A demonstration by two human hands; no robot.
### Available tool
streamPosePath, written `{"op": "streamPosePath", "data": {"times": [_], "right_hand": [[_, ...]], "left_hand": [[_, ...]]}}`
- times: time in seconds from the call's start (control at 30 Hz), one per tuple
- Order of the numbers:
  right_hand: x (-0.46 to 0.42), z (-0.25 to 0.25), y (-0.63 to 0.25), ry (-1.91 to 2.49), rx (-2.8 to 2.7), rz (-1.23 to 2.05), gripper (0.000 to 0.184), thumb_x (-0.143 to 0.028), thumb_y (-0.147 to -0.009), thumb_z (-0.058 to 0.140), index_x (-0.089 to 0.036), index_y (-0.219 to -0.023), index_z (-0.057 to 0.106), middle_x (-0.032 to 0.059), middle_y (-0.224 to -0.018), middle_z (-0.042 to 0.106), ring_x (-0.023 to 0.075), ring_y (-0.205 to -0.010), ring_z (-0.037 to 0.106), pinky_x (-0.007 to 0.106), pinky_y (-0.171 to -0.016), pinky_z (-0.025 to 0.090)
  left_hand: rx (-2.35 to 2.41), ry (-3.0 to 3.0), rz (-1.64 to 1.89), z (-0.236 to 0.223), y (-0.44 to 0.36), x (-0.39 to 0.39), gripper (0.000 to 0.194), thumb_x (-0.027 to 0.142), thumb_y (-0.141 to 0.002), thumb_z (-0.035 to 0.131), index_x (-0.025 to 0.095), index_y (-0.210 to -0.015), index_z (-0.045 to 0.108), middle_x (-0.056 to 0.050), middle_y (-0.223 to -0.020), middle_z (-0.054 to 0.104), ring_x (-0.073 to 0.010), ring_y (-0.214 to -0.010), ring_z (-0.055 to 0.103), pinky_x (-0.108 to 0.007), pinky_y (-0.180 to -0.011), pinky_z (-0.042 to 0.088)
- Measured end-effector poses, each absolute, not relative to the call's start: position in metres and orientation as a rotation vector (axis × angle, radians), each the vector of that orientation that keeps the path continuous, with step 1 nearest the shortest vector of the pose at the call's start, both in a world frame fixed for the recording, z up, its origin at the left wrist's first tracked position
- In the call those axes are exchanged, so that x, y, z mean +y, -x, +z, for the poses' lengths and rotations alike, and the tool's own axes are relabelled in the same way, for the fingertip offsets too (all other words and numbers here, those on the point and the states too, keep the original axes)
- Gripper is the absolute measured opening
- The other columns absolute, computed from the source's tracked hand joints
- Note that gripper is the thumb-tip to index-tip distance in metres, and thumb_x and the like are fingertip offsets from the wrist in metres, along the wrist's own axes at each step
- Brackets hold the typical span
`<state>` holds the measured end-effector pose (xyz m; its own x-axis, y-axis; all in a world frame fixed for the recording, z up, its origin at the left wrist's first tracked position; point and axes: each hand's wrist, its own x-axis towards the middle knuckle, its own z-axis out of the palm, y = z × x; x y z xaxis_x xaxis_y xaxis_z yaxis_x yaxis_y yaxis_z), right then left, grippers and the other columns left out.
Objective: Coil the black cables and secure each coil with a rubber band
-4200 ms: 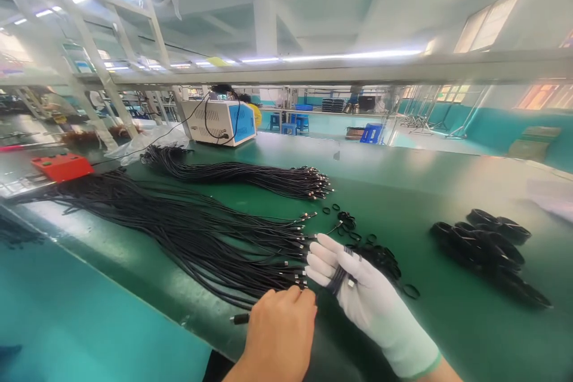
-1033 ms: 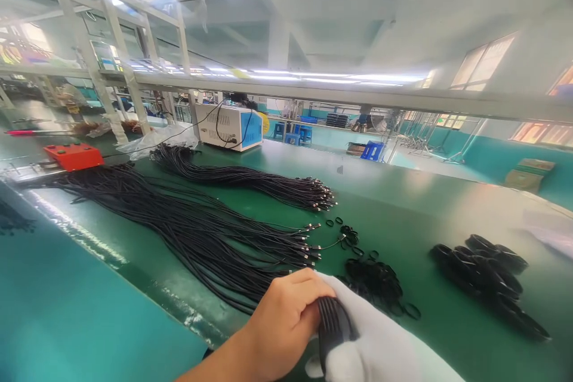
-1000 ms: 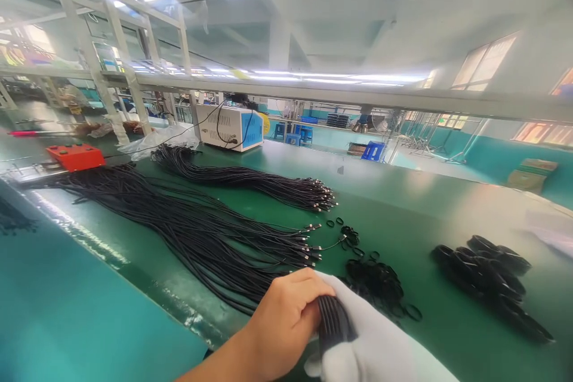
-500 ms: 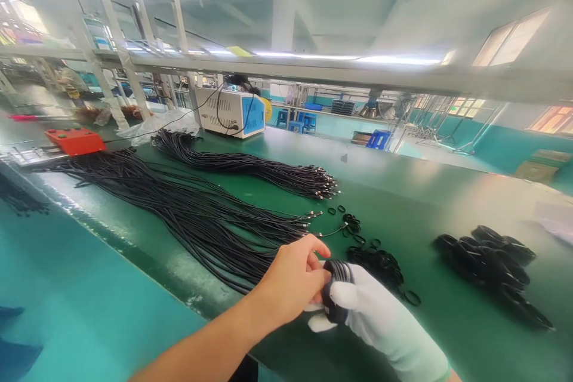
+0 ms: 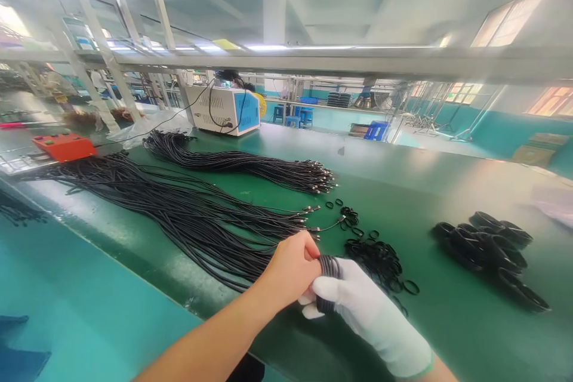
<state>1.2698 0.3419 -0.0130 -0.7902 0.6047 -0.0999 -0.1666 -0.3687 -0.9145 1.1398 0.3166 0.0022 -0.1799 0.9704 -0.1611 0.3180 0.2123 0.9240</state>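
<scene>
My right hand (image 5: 360,295), in a white glove, is closed around a tight coil of black cable (image 5: 330,267), its thumb across the front of the loops. My bare left hand (image 5: 290,265) is pressed against the coil's left side with fingers curled in; its fingertips are partly hidden. Just beyond both hands lie the metal-tipped ends of a long spread of black cables (image 5: 192,215). Small black rings (image 5: 376,256) lie in a heap past my right hand.
A second cable bundle (image 5: 242,164) lies farther back. Finished-looking cable coils (image 5: 486,245) sit at the right. A red control box (image 5: 65,146) stands at the left, a white and blue machine (image 5: 224,109) behind. A metal shelf beam (image 5: 286,61) crosses above the green table (image 5: 430,191).
Earlier, my right hand held a few cable strands with fingers extended; now the cable is a compact coil. Within the last second, my left hand shifted around the coil and the coil came up into view.
</scene>
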Motion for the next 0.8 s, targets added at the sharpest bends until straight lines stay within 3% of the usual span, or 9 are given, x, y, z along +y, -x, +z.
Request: {"op": "streamPosePath", "data": {"times": [0.23, 0.47, 0.7, 0.8], "right_hand": [[0.340, -0.013, -1.266, 0.651, -1.416, 2.157, 0.031, -0.033, -0.062, 0.073, -0.009, -0.077, 0.060, 0.0067, -0.068, 0.058, 0.0135, -0.059, 0.053, 0.030, -0.059, 0.046], [0.345, -0.015, -1.270, 0.642, -1.409, 2.260, 0.035, -0.033, -0.064, 0.071, -0.008, -0.085, 0.059, 0.0092, -0.074, 0.061, 0.0181, -0.069, 0.059, 0.033, -0.063, 0.051], [0.347, -0.019, -1.272, 0.733, -1.457, 2.138, 0.027, -0.032, -0.068, 0.067, -0.009, -0.079, 0.058, 0.0054, -0.064, 0.060, 0.0121, -0.050, 0.056, 0.023, -0.047, 0.048], [0.348, -0.022, -1.272, 0.675, -1.392, 2.215, 0.030, -0.034, -0.067, 0.069, -0.009, -0.081, 0.059, 0.0064, -0.067, 0.061, 0.0132, -0.054, 0.057, 0.024, -0.048, 0.049]], "left_hand": [[1.695, -1.347, 0.976, 0.000, -1.128, 0.313, 0.011, 0.012, -0.061, 0.051, 0.020, -0.064, 0.046, 0.007, -0.050, 0.052, -0.0089, -0.042, 0.049, -0.017, -0.038, 0.034], [1.590, -1.290, 1.101, -0.001, -1.135, 0.315, 0.011, 0.009, -0.062, 0.049, 0.019, -0.066, 0.047, 0.007, -0.051, 0.049, -0.0078, -0.045, 0.047, -0.017, -0.041, 0.035], [1.679, -1.335, 1.034, -0.002, -1.138, 0.320, 0.007, 0.012, -0.065, 0.053, 0.018, -0.067, 0.051, 0.005, -0.057, 0.053, -0.0083, -0.048, 0.046, -0.016, -0.040, 0.033], [1.728, -1.607, 1.069, -0.001, -1.136, 0.317, 0.012, 0.009, -0.067, 0.050, 0.019, -0.071, 0.054, 0.004, -0.062, 0.056, -0.0091, -0.053, 0.048, -0.017, -0.046, 0.036]]}}
